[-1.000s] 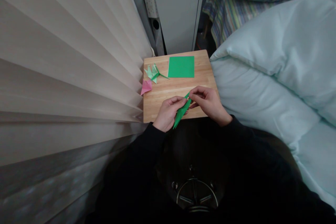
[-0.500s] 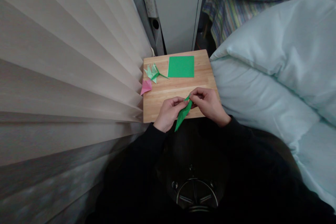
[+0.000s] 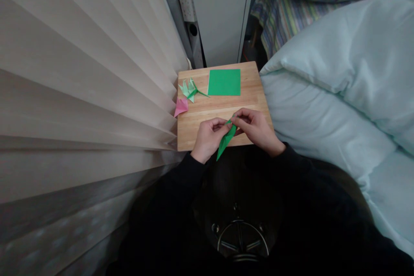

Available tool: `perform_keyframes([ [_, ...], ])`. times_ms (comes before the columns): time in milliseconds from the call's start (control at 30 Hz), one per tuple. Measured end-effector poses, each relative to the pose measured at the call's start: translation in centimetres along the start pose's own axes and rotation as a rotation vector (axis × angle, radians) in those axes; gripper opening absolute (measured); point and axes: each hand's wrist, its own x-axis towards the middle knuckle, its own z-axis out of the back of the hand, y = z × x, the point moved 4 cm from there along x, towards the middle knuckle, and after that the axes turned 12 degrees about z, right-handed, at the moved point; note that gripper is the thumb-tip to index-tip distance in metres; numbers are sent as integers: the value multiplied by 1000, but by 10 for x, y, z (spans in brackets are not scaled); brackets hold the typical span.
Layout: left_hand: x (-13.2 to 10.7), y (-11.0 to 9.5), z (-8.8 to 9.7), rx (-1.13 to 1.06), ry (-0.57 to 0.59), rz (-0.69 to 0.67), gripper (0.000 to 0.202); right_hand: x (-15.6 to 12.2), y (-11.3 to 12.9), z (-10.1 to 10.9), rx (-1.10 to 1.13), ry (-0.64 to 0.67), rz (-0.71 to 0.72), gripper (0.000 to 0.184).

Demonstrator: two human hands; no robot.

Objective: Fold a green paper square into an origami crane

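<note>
A piece of green origami paper (image 3: 226, 140), folded long and narrow, is held between both hands over the near edge of a small wooden table (image 3: 190, 131). My left hand (image 3: 209, 138) grips its middle from the left, thumb on top. At the upper end, the fingers of my right hand (image 3: 255, 127) pinch the paper, hiding its tip. The lower point sticks out toward my lap. Farther back on the table lies a flat stack of green square paper (image 3: 224, 82). Folded green origami pieces (image 3: 191, 90) and a pink one (image 3: 181, 107) sit at the left edge.
A pleated curtain (image 3: 129, 73) hangs along the table's left side. Pale blue bedding (image 3: 323, 86) borders the right. Behind the table stands a white cabinet (image 3: 221, 26), with a striped cloth (image 3: 284, 13) to its right.
Both hands keep their grip on the folded green paper, with a very small shift of the fingers at its upper end. The whole view has moved slightly.
</note>
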Motion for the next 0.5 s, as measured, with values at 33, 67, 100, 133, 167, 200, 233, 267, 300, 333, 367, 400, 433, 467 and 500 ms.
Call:
perform_keyframes([
  [33,0,0,0,2,2,-4,32,0,0,0,3,3,1,30],
  [67,0,0,0,4,4,-8,32,0,-1,0,3,4,2,31],
  [100,0,0,0,7,7,-12,32,0,-1,1,2,4,3,33],
  [133,0,-1,-1,8,8,-15,32,0,-2,1,2,4,4,34],
  [167,0,-1,-1,10,8,-16,31,1,-2,2,3,5,4,34],
  [200,-1,-1,-1,10,6,-16,31,1,-2,2,5,7,5,35],
  [233,-1,-1,-1,11,4,-15,31,1,-2,2,7,8,7,35],
  [267,-1,-1,-1,10,3,-13,31,1,-1,2,7,9,9,35],
  [300,0,-1,-1,7,4,-13,30,1,-1,2,7,9,13,35],
  [333,0,-1,-1,2,6,-14,31,1,-1,2,5,8,16,35],
  [367,0,0,-1,-2,9,-15,31,1,-1,2,2,6,20,34],
  [400,1,1,0,-5,14,-16,32,1,0,2,-1,4,25,34],
  [433,1,1,0,-6,18,-16,32,1,0,2,-3,4,31,33],
  [467,1,2,0,-4,21,-15,33,1,0,2,-5,4,38,33],
  [500,2,2,0,-1,22,-12,34,1,0,2,-5,5,44,33],
])
